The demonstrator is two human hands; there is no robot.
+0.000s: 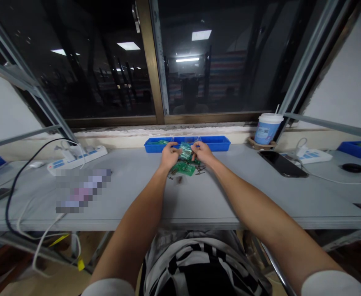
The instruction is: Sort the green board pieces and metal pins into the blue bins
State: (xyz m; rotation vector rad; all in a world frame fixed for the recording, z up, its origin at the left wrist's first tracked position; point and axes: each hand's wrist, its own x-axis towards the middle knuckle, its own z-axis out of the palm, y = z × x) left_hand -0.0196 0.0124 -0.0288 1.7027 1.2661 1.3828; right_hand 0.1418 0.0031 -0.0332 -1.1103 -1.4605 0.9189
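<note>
My left hand and my right hand are closed on opposite sides of a shiny, flat green board, which looks like a circuit board. It is held just above the table, in front of the blue tray. Below it lie more green boards, with small dark metal pieces scattered beside them. The blue three-part tray stands against the window wall; its left compartment holds green pieces. Its middle compartment is partly hidden by my hands and the board.
A paper cup with a straw stands in a brown holder at the right. Nearby lie a black phone and a power strip. Another power strip, a blurred-out phone and a black cable are on the left.
</note>
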